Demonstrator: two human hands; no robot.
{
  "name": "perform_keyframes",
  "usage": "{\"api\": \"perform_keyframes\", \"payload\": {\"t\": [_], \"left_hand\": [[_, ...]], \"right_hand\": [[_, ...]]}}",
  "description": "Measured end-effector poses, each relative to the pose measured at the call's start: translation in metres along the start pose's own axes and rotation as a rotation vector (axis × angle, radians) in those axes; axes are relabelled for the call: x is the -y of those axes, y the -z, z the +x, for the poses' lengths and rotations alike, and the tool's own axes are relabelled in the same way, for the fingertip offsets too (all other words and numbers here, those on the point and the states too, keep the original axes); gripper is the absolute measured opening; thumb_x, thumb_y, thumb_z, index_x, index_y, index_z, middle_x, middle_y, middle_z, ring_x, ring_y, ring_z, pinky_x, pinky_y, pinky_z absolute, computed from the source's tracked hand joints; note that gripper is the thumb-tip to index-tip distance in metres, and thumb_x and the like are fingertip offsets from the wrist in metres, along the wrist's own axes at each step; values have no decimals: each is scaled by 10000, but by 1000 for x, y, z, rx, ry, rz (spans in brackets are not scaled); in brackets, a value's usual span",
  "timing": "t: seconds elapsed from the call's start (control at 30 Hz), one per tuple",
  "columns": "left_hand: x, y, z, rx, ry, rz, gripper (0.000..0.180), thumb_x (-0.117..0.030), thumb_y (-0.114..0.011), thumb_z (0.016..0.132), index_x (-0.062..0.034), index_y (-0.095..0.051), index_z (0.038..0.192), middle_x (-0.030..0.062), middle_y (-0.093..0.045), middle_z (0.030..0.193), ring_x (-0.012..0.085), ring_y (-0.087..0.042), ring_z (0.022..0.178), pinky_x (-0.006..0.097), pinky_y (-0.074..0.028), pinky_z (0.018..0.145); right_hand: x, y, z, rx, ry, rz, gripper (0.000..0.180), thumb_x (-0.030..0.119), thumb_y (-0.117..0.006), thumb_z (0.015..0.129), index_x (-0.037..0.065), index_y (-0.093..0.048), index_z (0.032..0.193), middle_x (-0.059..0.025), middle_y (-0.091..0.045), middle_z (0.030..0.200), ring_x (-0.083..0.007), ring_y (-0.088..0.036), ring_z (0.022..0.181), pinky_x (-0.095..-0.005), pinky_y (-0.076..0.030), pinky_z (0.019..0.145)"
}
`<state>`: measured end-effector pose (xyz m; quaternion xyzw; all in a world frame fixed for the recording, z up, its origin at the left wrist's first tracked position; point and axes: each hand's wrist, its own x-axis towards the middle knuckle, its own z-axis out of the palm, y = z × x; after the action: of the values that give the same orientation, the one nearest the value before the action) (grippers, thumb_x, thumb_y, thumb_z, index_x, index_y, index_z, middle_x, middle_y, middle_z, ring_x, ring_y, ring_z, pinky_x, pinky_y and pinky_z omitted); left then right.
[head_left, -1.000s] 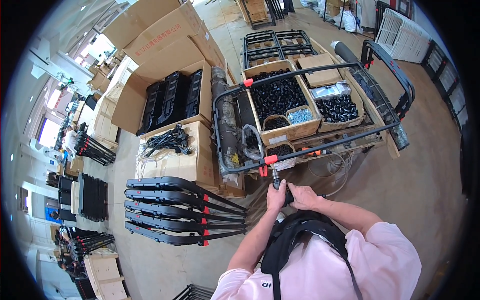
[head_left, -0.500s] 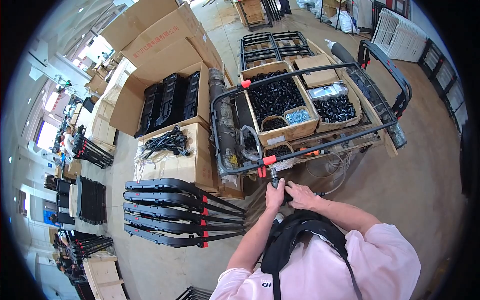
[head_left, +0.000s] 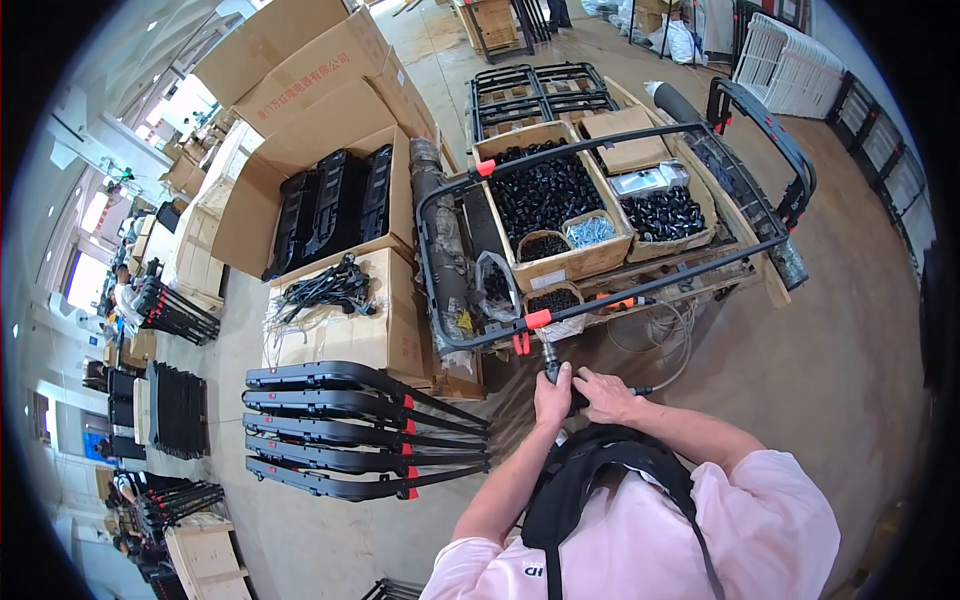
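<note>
My left hand (head_left: pixel 552 398) is closed round the body of a dark air screwdriver (head_left: pixel 550 360). Fingers of my right hand (head_left: pixel 602 396) wrap its rear part, where a hose (head_left: pixel 684 372) comes in; the grip is partly hidden. The tool's tip points up at the near bar of a black tubular frame (head_left: pixel 680 275), close beside a red clip (head_left: pixel 538 319); whether it touches a screw is too small to tell. The frame lies tilted across two wrapped rollers (head_left: pixel 438 250), with another red clip (head_left: pixel 486 168) on its far bar.
Boxes of black plastic parts (head_left: pixel 545 195) and silver screws (head_left: pixel 591 232) stand inside the frame. To the left are a carton of black panels (head_left: pixel 325 215), a cable bundle (head_left: pixel 335 290) and a row of black frames (head_left: pixel 330 430). White racks (head_left: pixel 785 65) lean at the far right.
The view has shifted slightly, so the surroundings sit a little further left. Both hands keep their hold on the air screwdriver, its tip still by the near red clip.
</note>
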<state>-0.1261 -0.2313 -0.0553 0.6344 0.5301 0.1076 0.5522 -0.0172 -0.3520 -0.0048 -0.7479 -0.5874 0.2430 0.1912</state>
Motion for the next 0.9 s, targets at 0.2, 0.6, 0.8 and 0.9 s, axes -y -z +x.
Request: {"api": "perform_keyframes", "payload": {"t": [0.2, 0.6, 0.8, 0.9], "left_hand": [[1, 4, -9, 4, -6, -6, 561, -506, -687, 1003, 40, -628, 1116, 186, -705, 1013, 265, -662, 944, 431, -524, 872], [35, -14, -9, 311, 24, 88, 600, -544, -634, 1036, 39, -623, 1179, 188, -713, 1025, 249, -657, 958, 423, -527, 885], [-67, -48, 18, 708, -265, 640, 558, -512, -586, 1035, -2, -631, 1256, 304, -703, 1197, 478, -664, 1149, 533, -521, 1008], [-125, -70, 27, 885, -608, 657, 442, -437, -623, 1022, -59, -697, 1240, 173, -726, 1203, 353, -702, 1118, 458, -549, 943]], "right_hand": [[4, -1, -4, -6, 23, -2, 460, 185, -802, 767, 10, -590, 1136, -203, -584, 1163, -420, -647, 1113, -523, -552, 927], [-10, -7, -43, 64, -104, 9, 607, 224, -785, 743, 33, -602, 1290, -214, -608, 1194, -402, -641, 1155, -515, -562, 952], [-63, 29, -83, -210, -462, 130, 663, 246, -758, 762, 38, -594, 1369, -215, -651, 1212, -417, -667, 1128, -504, -554, 975], [-104, 64, -91, -290, -659, 152, 669, 247, -773, 775, 41, -595, 1386, -232, -646, 1285, -427, -651, 1180, -501, -546, 999]]}}
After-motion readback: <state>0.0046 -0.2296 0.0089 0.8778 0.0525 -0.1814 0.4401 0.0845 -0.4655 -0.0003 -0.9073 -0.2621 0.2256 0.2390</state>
